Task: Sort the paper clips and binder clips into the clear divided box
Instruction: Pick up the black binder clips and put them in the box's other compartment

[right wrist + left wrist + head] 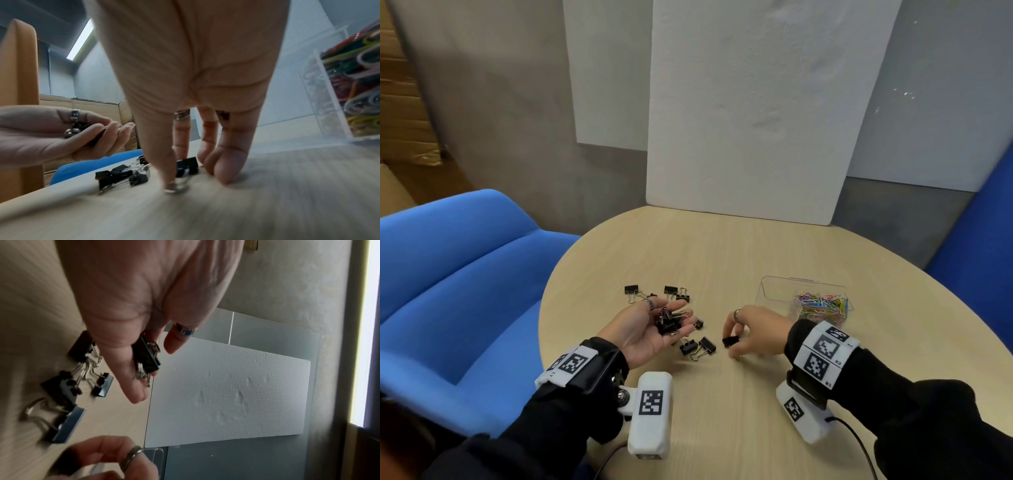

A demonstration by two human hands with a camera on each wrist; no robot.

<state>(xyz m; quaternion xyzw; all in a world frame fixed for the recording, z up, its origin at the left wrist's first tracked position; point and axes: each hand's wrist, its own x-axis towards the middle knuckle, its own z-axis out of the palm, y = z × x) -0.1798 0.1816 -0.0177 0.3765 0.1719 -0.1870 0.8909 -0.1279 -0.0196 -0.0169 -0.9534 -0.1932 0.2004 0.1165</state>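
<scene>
Head view first: the person's left hand (650,329) lies palm up over the round wooden table (722,260), fingers loosely cupped round a small heap of black binder clips (668,321), though how many sit in that heap I cannot make out. The right hand (755,330) is turned down at the tabletop, thumb and fingertips pinching a single binder clip (730,341) whose wire handles are hidden under the fingers; the right wrist camera shows it more plainly, black body between thumb and forefinger, wire loop touching the wood. More loose binder clips (698,346) lie scattered between and beyond the two hands, some partly covered by the left palm. The clear divided box (774,291) stands just beyond the right hand, its nearer right compartment piled with coloured paper clips (823,305); the divider itself is hard to pick out through the plastic. Both wrist views are smeared with motion blur along the table. The wrist bands (825,353) carry black-and-white square markers, and beside them I can read "R2" on the right band; the other small lettering is too fine to read.
</scene>
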